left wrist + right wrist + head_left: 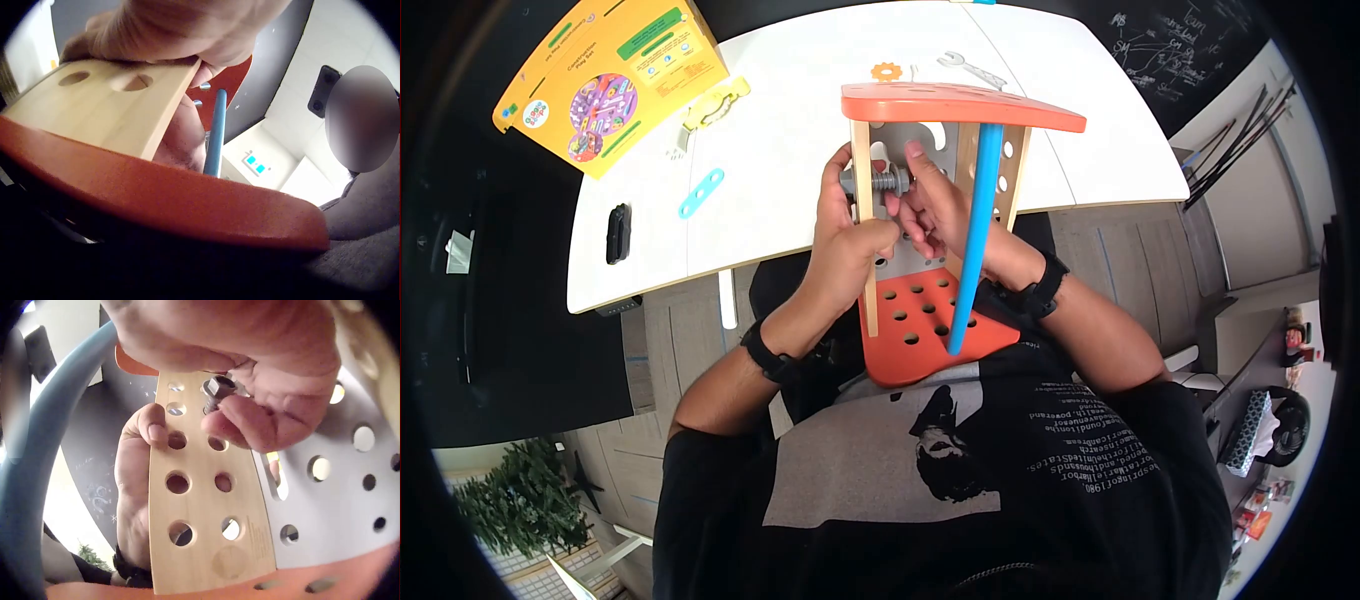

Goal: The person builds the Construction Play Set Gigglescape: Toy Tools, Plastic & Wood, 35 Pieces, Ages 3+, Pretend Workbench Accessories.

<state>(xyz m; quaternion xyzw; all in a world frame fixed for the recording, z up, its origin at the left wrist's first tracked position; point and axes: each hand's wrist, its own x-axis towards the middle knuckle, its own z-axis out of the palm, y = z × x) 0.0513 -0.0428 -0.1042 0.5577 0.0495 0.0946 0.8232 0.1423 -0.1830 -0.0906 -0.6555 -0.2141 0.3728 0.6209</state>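
An orange, wood and grey toy frame with a blue rod [976, 240] stands tilted against the body. My left hand [840, 230] grips its wooden side panel [203, 509] from outside, the thumb over the edge in the right wrist view. A grey threaded bolt [888, 182] passes through an upper part of that panel. Inside the frame, my right hand [950, 210] pinches the bolt's inner end [219, 387] between curled fingers and thumb. In the left wrist view, the left hand [181, 28] lies over the holed panel [94, 103]; its fingertips are partly hidden.
On the white table [800, 60] lie a grey wrench [972, 70], an orange gear piece [886, 72], a light blue strip [702, 193], a black case [617, 234] and a yellow-green piece [718, 104]. A yellow box [615, 80] stands at the back left.
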